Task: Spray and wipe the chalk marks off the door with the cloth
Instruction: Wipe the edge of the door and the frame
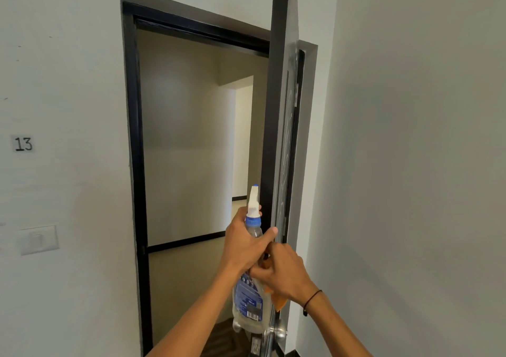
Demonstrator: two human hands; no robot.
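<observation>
Door: dark leaf, swung open and seen almost edge-on, so its marked face shows only as a narrow sliver. Chalk marks: pale scribbles along that sliver, from above mid-height down toward the hands; their full extent cannot be read at this angle. Spray bottle: clear, blue label, white trigger head with blue tip, held upright just beside the door's free edge, nozzle pointing up and away from the marks. Left hand: wrapped round the bottle's neck below the blue collar, thumb tip by the door edge. Right hand: fingers curled against the bottle's shoulder right under the left hand; whether they truly grip the bottle cannot be told. Cloth: an orange corner shows beneath the right palm, apparently tucked in that hand. Door knob: metal, below the bottle on the door edge. Door frame: black, across the opening from the door. Light switch and a "13" label: on the wall beyond the frame. Handling note: the step looks like readying the sprayer; best done by stepping round to face the marked side, turning the nozzle squarely at the chalk, misting lightly to limit drips, and steadying the door so it does not swing.
</observation>
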